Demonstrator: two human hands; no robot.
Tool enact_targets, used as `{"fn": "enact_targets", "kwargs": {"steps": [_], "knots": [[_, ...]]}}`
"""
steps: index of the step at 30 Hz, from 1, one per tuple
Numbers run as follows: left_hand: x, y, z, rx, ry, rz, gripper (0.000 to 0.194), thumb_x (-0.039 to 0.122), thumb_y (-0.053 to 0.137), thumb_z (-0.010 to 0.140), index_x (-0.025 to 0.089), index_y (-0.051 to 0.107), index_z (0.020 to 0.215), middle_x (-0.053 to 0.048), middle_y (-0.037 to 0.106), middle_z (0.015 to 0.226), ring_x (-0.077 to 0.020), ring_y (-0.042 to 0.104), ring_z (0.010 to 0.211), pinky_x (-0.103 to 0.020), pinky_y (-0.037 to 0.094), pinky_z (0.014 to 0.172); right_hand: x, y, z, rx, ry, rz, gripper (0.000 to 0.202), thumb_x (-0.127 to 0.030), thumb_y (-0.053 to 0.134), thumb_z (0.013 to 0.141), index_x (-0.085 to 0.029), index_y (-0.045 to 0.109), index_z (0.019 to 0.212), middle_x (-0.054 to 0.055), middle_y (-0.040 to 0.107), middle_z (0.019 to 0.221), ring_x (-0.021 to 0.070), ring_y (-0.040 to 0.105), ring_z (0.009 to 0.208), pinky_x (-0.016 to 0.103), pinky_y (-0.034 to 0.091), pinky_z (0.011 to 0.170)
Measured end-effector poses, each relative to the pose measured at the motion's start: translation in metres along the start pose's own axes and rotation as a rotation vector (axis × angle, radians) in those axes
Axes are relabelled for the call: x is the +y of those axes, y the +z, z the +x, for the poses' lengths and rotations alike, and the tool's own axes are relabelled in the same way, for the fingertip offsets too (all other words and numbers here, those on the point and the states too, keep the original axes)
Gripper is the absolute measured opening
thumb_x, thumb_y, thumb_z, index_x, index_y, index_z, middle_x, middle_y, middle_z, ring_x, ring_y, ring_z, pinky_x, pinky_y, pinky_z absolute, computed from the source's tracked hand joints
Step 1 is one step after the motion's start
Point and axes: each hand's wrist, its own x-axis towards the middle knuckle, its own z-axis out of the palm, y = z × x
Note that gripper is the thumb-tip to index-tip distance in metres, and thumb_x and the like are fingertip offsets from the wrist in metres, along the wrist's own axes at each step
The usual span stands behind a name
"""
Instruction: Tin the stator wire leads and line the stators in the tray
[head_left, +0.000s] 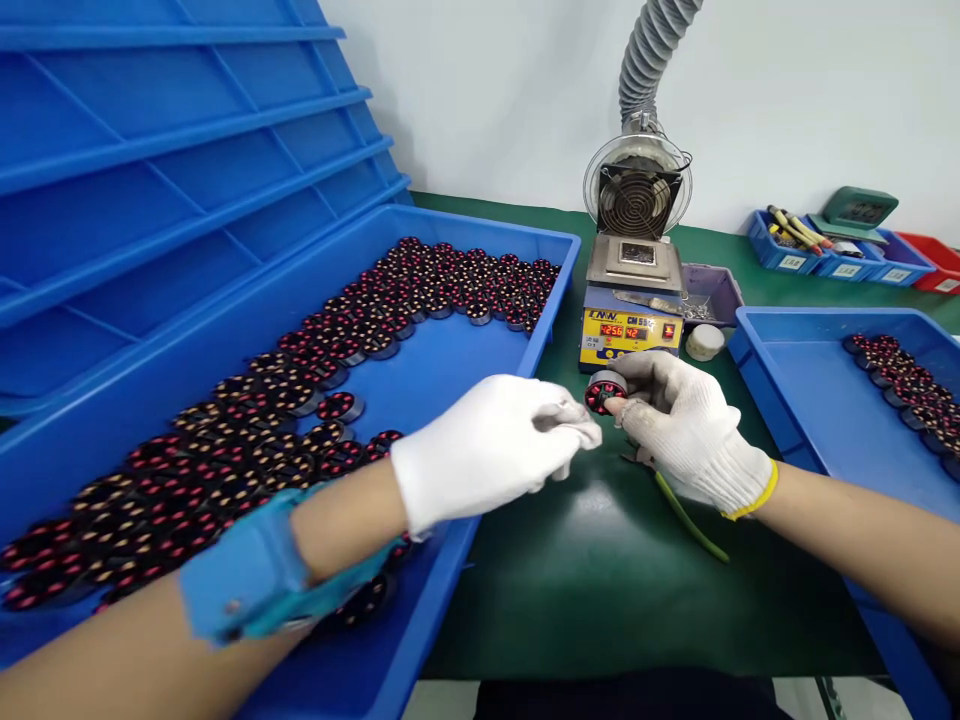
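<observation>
My right hand (679, 425), in a white knitted glove with a yellow cuff, grips a small round motor stator (604, 392) between thumb and fingers. The part has a grey rim and red and black segments on its face. My left hand (517, 440), in a white glove, is just left of it, with fingertips pinched together. Motion blurs those fingers, and whatever they may hold is hidden. Beneath my left forearm, a blue tray (480, 345) carries many similar stators (341, 407). A green-handled tool (690, 520) lies under my right hand, its head partly covered.
Behind my hands stands a solder pot (632, 325) with a lit display, a fan and a grey hose (649, 60) above. Another blue tray (780, 400) with stators sits at right. Small bins (847, 265) line the back right. Blue trays (172, 150) lean at left.
</observation>
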Motion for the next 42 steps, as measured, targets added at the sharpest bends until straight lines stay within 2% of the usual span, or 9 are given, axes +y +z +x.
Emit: {"fn": "enact_targets", "kwargs": {"steps": [2,7,12,15,18,24,30,37,42], "knots": [[0.001,-0.014,-0.001,-0.051,-0.054,-0.180,0.016,0.033,0.068,0.072,0.018,0.067,0.065,-0.001,0.060,0.046,-0.0141,0.048,0.033,-0.023,0.037,0.033,-0.002,-0.001,0.002,0.011,0.048,0.055,0.024,-0.025,0.069,0.077,-0.017,0.064,0.099,0.003,0.069,0.087,0.0155,0.066,0.073,0.028,0.056,0.066],[-0.008,-0.010,0.006,0.197,0.042,-0.280,0.051,0.065,0.054,0.081,0.016,0.066,0.081,-0.007,0.067,0.063,-0.0166,0.061,0.050,-0.023,0.042,0.038,-0.005,-0.001,0.003,0.001,0.099,0.182,0.025,-0.026,0.072,0.074,-0.016,0.063,0.096,0.003,0.069,0.086,0.0142,0.066,0.075,0.026,0.055,0.066],[-0.001,0.018,0.006,0.159,-0.003,-0.267,0.038,0.048,0.057,0.086,0.017,0.056,0.064,0.000,0.058,0.050,-0.0111,0.053,0.040,-0.021,0.040,0.039,-0.004,0.002,0.002,-0.047,0.090,0.225,0.021,-0.023,0.071,0.076,-0.016,0.063,0.094,0.003,0.068,0.086,0.0140,0.066,0.079,0.026,0.056,0.071],[0.004,0.010,0.002,0.264,-0.019,-0.415,0.030,0.039,0.062,0.082,0.018,0.055,0.062,0.002,0.053,0.043,-0.0092,0.043,0.032,-0.021,0.031,0.032,-0.008,0.000,0.005,-0.016,0.169,0.213,0.024,-0.025,0.072,0.073,-0.016,0.063,0.093,0.002,0.068,0.083,0.0137,0.066,0.074,0.026,0.057,0.068],[0.000,0.001,0.004,0.397,0.013,-0.465,0.038,0.052,0.059,0.081,0.018,0.056,0.064,0.002,0.053,0.045,-0.0091,0.044,0.033,-0.021,0.030,0.032,-0.012,-0.001,0.006,0.008,0.206,0.228,0.026,-0.024,0.074,0.071,-0.016,0.062,0.093,0.001,0.067,0.080,0.0124,0.065,0.070,0.026,0.057,0.067],[0.002,0.024,0.006,0.251,0.013,-0.205,0.034,0.047,0.062,0.080,0.019,0.053,0.063,0.002,0.058,0.052,-0.0103,0.053,0.043,-0.022,0.041,0.046,-0.010,0.001,0.006,-0.022,0.082,0.258,0.020,-0.019,0.070,0.072,-0.016,0.062,0.090,0.001,0.069,0.083,0.0124,0.066,0.076,0.024,0.057,0.070],[0.010,0.022,-0.007,-0.037,0.049,-0.049,0.036,0.031,0.056,0.073,0.020,0.036,0.045,0.003,0.044,0.042,-0.0085,0.042,0.039,-0.022,0.031,0.040,-0.008,-0.001,0.010,0.033,0.086,0.294,0.025,-0.023,0.074,0.069,-0.016,0.062,0.089,0.002,0.069,0.081,0.0142,0.067,0.075,0.026,0.058,0.069],[0.003,0.034,0.006,0.226,-0.030,-0.251,0.029,0.041,0.054,0.085,0.019,0.050,0.065,0.003,0.056,0.052,-0.0092,0.050,0.039,-0.021,0.040,0.040,-0.012,0.001,0.006,0.028,0.026,0.284,0.023,-0.016,0.071,0.069,-0.017,0.061,0.090,0.000,0.069,0.083,0.0142,0.068,0.079,0.025,0.059,0.072],[0.000,0.033,-0.010,0.283,0.202,-0.324,0.021,0.030,0.058,0.083,0.018,0.060,0.066,0.002,0.059,0.056,-0.0093,0.053,0.042,-0.021,0.042,0.040,-0.010,0.001,0.009,0.055,0.042,0.309,0.024,-0.018,0.072,0.068,-0.017,0.061,0.089,0.001,0.070,0.084,0.0151,0.069,0.080,0.026,0.059,0.073]]}}
